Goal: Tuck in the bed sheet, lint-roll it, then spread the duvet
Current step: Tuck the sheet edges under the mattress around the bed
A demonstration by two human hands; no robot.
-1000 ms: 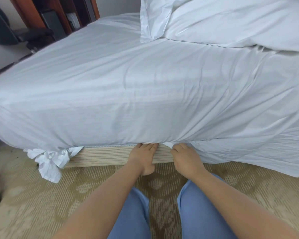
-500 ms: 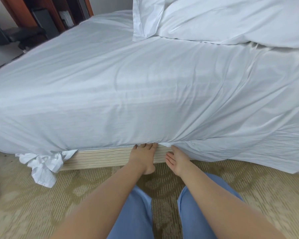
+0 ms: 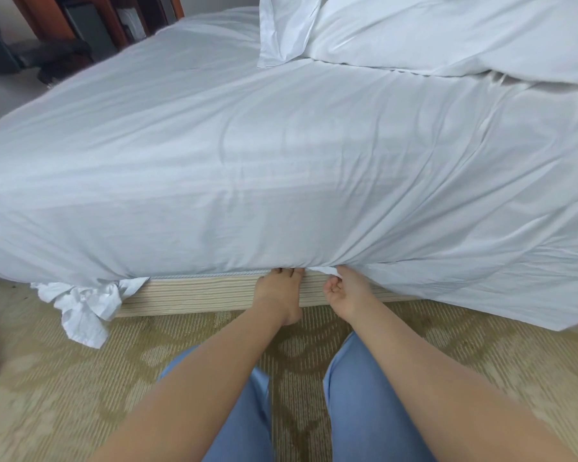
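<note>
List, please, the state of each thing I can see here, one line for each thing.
bed sheet: tucked under the mattress on the left part, hanging loose to the right
sheet corner: knotted, hanging down toward the carpet
left hand: fingers straight, tips pushed under the mattress edge
right hand: palm up, fingers curled on the sheet edge
pillow: lying at the head of the bed
duvet: bunched up, not yet spread

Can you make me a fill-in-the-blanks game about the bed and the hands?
1. The bed sheet is the colour ____.
2. The left hand pushes its fingers under the ____.
3. The right hand pinches the sheet's ____.
4. The knotted corner hangs toward the ____.

Missing words: white; mattress; edge; floor
</note>
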